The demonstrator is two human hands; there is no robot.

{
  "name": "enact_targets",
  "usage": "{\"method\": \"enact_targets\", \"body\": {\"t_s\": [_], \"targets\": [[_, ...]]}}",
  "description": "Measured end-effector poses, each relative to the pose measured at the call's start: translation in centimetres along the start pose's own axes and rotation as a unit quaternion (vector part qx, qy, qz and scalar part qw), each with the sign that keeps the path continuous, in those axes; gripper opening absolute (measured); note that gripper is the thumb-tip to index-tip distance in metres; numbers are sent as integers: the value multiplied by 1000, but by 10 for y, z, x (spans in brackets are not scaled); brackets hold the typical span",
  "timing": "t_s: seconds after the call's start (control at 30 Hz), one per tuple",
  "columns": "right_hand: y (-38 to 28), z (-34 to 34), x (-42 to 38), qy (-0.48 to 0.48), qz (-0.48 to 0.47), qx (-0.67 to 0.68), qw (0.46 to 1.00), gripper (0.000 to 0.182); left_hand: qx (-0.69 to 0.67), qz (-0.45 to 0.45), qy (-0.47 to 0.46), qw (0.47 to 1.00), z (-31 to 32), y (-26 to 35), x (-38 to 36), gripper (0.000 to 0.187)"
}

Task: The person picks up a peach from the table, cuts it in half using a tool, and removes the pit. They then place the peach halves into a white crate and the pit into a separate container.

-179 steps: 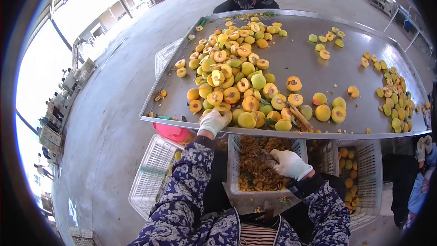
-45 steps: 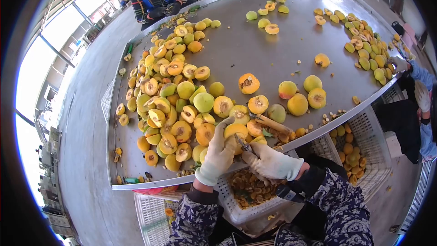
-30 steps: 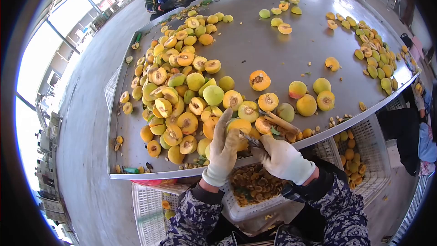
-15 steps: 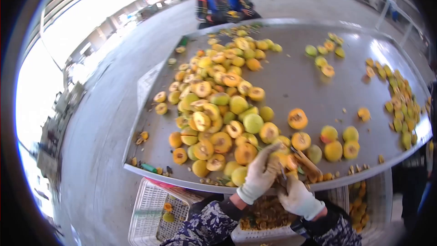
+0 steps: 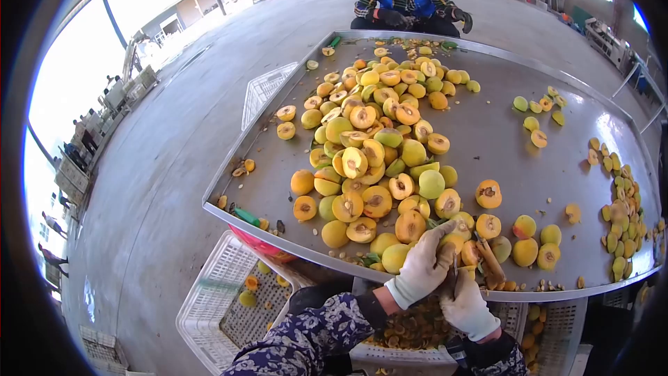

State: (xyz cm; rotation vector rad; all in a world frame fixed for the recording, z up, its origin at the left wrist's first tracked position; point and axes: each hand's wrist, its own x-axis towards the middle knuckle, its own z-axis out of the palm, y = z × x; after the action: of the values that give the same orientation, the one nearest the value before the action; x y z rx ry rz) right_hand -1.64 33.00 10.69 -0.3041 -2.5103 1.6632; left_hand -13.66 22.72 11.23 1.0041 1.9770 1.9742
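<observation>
Both my hands wear white gloves and meet at the near edge of the metal table. My left hand (image 5: 426, 269) is closed, its fingers around a yellow peach piece (image 5: 454, 242) that they partly cover. Close beside it, my right hand (image 5: 469, 308) is closed on a thin metal tool (image 5: 456, 266), whose blade-like end points up at the fruit. A brown wooden stick-like piece (image 5: 491, 263) leans at the table edge just right of my hands. Halved and whole yellow-green peaches (image 5: 376, 201) are heaped to the left and ahead.
The table's raised rim (image 5: 306, 251) runs in front of me. Below it stand a white basket (image 5: 202, 306) with a few fruits and a crate of dark pits or scraps (image 5: 407, 329). Smaller pieces (image 5: 625, 216) lie at right. A person (image 5: 407, 0) sits across the table.
The view has shifted, so the table and person appear further right, and more of the hall shows. My hands stay together at the near edge, around the fruit and tool.
</observation>
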Motion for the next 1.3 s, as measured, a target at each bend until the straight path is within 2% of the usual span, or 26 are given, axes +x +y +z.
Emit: {"method": "enact_targets", "body": {"t_s": [0.03, 0.07, 0.1, 0.17, 0.23, 0.3, 0.33, 0.4, 0.43, 0.47, 0.53, 0.57, 0.6, 0.67, 0.7, 0.73, 0.77, 0.83, 0.9, 0.93, 0.97, 1.0, 1.13, 1.2, 1.23, 1.3], "targets": [[-1, 0, -2, 16, -23, -45, 999, 15, -47, -78, -40, 995, -3, 5, 3, 39], [-5, -1, 0, 1, 42, 48, 998, 16, -141, -103, -59, 983, -5, -8, 7, 38], [-20, -5, 3, -33, 125, 182, 975, 17, -105, -91, -35, 990, -3, -10, 6, 37], [1, 2, 5, -14, 28, 99, 995, 20, 108, 77, 49, 990, 6, -17, 3, 35], [5, 5, 3, 33, -22, -65, 997, 23, 217, 135, 24, 966, 8, -21, 7, 37], [-17, -11, 3, -39, 64, 102, 992, 23, -11, -26, -3, 1000, 7, -9, 4, 38], [-47, -24, 4, -96, 236, 229, 940, 23, 3, 16, 11, 1000, 8, -9, 3, 38], [0, 0, 1, 16, -3, 11, 1000, 24, 25, 67, 20, 997, 9, -16, -1, 39], [15, 3, -1, 65, -124, -142, 980, 26, 109, 107, 17, 988, 11, -24, -3, 40], [22, 2, -2, 72, -121, -144, 980, 26, 126, 107, 10, 986, 15, -25, -3, 41], [23, -1, 2, 43, -64, -9, 997, 25, 146, 113, -5, 983, 15, -17, 6, 43], [19, -6, -1, 42, -64, -7, 997, 25, -61, -45, -69, 995, 7, -9, 12, 43], [1, -17, -2, 7, 30, 18, 999, 24, -261, -196, -123, 937, -2, -4, 18, 43], [-22, -33, 1, -76, 179, 94, 976, 23, -162, -191, -137, 958, -10, -5, 20, 45], [-16, -29, 1, -79, 174, 96, 977, 23, -105, -182, -127, 969, -5, -5, 18, 45], [-7, -21, -2, -23, 98, 6, 995, 24, -59, -104, -107, 987, 0, -10, 14, 44], [-2, -15, -6, 35, 23, -85, 996, 26, -57, -105, -107, 987, 6, -11, 9, 44], [7, -5, -4, 32, 27, -115, 992, 28, 71, 16, -34, 997, 17, -14, 3, 40], [28, 9, 1, 46, -58, 14, 997, 28, 97, 35, -22, 994, 16, -17, -2, 41], [9, -3, 1, 50, -58, 16, 997, 28, 74, 63, -22, 995, 15, -18, -4, 43], [-26, -27, 1, -58, 97, 154, 982, 27, 50, 93, -20, 994, 15, -18, -4, 46], [-44, -39, 0, -164, 246, 287, 911, 26, -18, 13, -35, 999, 15, -13, -3, 51], [-43, -30, -9, -89, 161, 253, 950, 23, -165, -80, -69, 981, 17, -9, -1, 50], [-41, -30, -12, -133, 217, 450, 856, 19, -204, -85, -62, 973, 19, 3, -1, 50], [-44, -30, -13, -138, 215, 447, 857, 19, -240, -89, -61, 965, 19, 7, 0, 51], [-52, -31, -16, -153, 236, 519, 807, 18, -195, -85, -54, 976, 15, 8, 0, 54]]}}
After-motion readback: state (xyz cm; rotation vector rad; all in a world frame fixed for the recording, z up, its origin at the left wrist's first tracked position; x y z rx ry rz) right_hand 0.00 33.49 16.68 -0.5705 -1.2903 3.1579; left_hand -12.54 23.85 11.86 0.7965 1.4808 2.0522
